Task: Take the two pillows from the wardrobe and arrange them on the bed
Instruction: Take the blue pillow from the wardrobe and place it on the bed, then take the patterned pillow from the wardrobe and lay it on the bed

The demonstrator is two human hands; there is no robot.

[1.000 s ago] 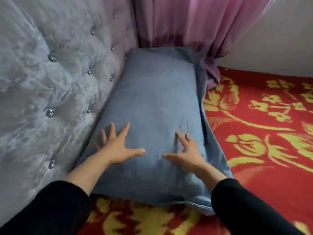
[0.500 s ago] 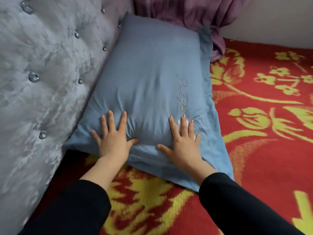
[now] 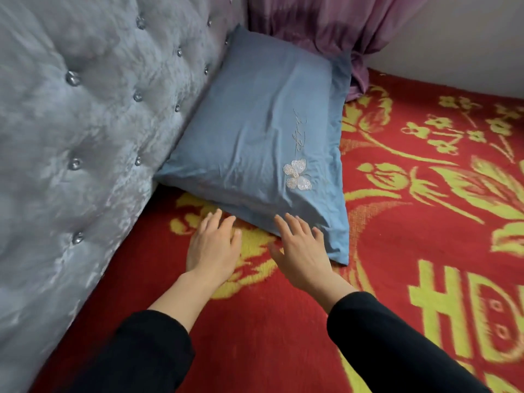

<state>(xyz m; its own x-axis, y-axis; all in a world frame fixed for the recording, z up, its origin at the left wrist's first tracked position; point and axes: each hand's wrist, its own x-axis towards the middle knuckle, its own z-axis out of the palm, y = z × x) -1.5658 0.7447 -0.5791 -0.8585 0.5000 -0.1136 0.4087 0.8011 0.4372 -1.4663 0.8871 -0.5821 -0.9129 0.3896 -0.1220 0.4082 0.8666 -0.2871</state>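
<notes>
A blue pillow (image 3: 255, 137) with a white embroidered butterfly lies on the bed (image 3: 411, 251), its long side leaning against the padded headboard (image 3: 85, 123). Only this one pillow is in view. My left hand (image 3: 212, 245) hovers over the red blanket just in front of the pillow's near edge, fingers apart and holding nothing. My right hand (image 3: 300, 251) is beside it, open too, its fingertips at the pillow's near flap. Both arms wear black sleeves.
The bed is covered by a red blanket with yellow flower patterns. A grey tufted headboard with crystal buttons runs along the left. A purple curtain (image 3: 326, 32) hangs behind the pillow, next to a white wall (image 3: 467, 52).
Both hands were pressing flat on the pillow; they have lifted off and drawn back toward me. The pillow stays against the headboard, and its butterfly is uncovered.
</notes>
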